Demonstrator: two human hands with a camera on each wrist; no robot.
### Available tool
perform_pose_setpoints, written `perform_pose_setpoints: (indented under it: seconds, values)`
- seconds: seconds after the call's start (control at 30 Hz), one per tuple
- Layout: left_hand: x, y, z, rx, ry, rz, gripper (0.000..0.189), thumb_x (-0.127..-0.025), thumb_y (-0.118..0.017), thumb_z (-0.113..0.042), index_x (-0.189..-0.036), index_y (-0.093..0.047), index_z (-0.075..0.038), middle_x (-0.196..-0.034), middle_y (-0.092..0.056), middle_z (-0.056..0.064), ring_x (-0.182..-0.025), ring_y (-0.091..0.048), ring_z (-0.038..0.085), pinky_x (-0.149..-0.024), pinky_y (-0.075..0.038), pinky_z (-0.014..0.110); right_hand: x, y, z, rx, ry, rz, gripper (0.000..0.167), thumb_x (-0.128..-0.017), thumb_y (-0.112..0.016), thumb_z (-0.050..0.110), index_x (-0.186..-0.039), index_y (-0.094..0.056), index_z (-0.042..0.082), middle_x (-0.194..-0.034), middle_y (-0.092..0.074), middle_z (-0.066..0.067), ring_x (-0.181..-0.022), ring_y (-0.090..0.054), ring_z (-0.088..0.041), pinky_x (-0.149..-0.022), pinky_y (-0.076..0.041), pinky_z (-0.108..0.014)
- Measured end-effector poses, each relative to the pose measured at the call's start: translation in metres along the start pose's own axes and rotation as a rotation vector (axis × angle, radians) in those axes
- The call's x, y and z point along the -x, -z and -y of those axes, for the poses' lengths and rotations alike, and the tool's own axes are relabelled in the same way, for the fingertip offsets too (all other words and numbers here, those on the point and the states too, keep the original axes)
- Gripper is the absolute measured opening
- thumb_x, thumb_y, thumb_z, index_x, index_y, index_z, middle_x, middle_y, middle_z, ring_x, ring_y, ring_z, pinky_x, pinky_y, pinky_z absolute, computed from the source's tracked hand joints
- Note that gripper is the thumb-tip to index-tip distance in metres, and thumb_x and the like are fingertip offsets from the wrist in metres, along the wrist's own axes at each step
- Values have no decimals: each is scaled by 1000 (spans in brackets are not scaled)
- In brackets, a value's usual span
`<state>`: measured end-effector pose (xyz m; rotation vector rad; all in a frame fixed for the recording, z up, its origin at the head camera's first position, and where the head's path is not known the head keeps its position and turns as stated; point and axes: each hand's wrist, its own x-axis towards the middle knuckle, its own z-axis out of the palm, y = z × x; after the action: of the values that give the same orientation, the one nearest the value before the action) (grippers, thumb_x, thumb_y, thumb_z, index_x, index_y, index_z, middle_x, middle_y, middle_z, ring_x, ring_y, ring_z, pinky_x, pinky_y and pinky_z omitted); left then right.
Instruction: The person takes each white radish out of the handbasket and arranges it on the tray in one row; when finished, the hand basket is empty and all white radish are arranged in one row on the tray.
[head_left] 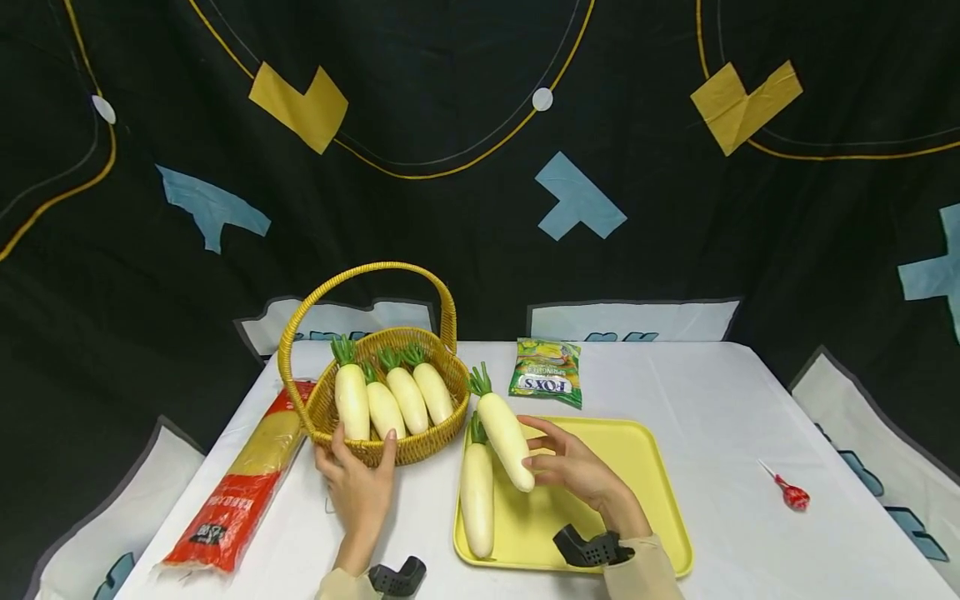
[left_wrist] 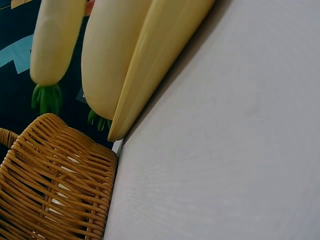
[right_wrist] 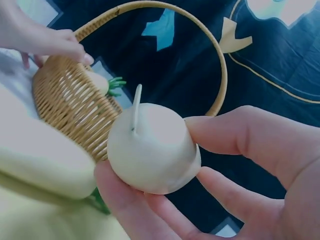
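Observation:
My right hand (head_left: 573, 467) grips a white radish (head_left: 504, 437) near its root end, with the green leaf stubs pointing toward the basket. The right wrist view shows the radish's rounded tip (right_wrist: 150, 150) pinched between thumb and fingers. It is held above a yellow tray (head_left: 622, 467), where another white radish (head_left: 477, 500) lies along the left side. At the near rim of a woven basket (head_left: 423, 450), my left hand (head_left: 360, 487) holds on with thumb and fingers. Inside the basket lie several white radishes (head_left: 405, 400), leaves toward the back.
Left of the basket lies a long red and yellow package (head_left: 240, 483). A green Fox's candy bag (head_left: 547, 371) sits behind the tray. On the right is a red lollipop (head_left: 793, 496). The basket's tall handle (head_left: 360, 271) arches up before a dark curtain (head_left: 480, 233).

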<state>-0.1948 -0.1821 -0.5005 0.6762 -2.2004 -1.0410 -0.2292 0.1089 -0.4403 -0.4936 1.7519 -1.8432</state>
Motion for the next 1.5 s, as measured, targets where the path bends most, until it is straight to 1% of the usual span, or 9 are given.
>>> perform_pose_setpoints:
  seconds: [0.2,0.37,0.5,0.73,0.87,1.0,1.2,1.33,1.5]
  values:
    - [-1,0,0,1,1,-10,85,-76,-63,-54,-140,-21,-16,-141,-8,33,-117,-32,57,-89,-31,63,15,-1,-17,26,-34,-36,68,-84,-61,11,-143,-26,12,-119,-46,-20,-92,-59,-16,-77,-52,-34]
    - [-2,1,0,5,5,-4,85,-76,-62,-55,-140,-21,-17,-142,-7,33,-119,-31,56,-90,-30,63,19,-4,-30,41,-56,-60,69,-83,-62,12,-142,-27,12,-121,-45,-21,-90,-60,-16,-76,-52,-33]
    - [-2,1,1,6,13,7,85,-76,-62,-55,-140,-21,-16,-142,-6,33,-120,-30,56,-91,-29,64,21,-10,-36,63,-68,-100,70,-81,-63,11,-141,-28,11,-118,-45,-20,-87,-59,-15,-74,-52,-32]
    - [0,0,3,5,11,0,85,-77,-63,-54,-141,-21,-16,-142,-7,34,-119,-30,57,-91,-29,64,22,-28,-37,195,-69,-182,78,-77,-67,9,-142,-24,8,-107,-42,-15,-82,-51,-14,-66,-49,-28]
    - [1,0,2,8,4,-5,85,-77,-63,-53,-141,-22,-16,-141,-8,34,-118,-31,57,-91,-29,64,24,-34,-37,254,-67,-175,78,-77,-67,10,-141,-23,6,-103,-42,-14,-81,-51,-15,-66,-51,-30]
    - [1,0,2,14,-1,-10,84,-77,-64,-52,-140,-22,-16,-141,-8,34,-118,-31,57,-90,-29,64,26,-38,-37,266,-70,-145,76,-79,-66,10,-141,-23,3,-99,-43,-14,-81,-53,-15,-66,-52,-31]
    - [-1,0,1,15,-11,-20,84,-77,-64,-52,-140,-22,-17,-142,-8,32,-118,-32,56,-89,-30,63,26,-38,-37,296,-52,-146,74,-80,-66,11,-140,-25,3,-103,-44,-15,-82,-54,-16,-64,-50,-28]
    - [0,0,1,12,-8,-19,83,-77,-64,-52,-140,-22,-16,-141,-9,32,-117,-33,55,-88,-31,62,24,-35,-36,360,-40,-186,69,-80,-66,16,-137,-31,3,-105,-44,-17,-85,-51,-17,-67,-48,-26]
    - [0,1,0,5,7,-9,84,-77,-63,-52,-141,-21,-18,-142,-8,31,-116,-33,55,-87,-32,62,19,-33,-32,434,-36,-242,63,-81,-66,21,-135,-37,5,-110,-46,-17,-92,-49,-20,-73,-43,-29]
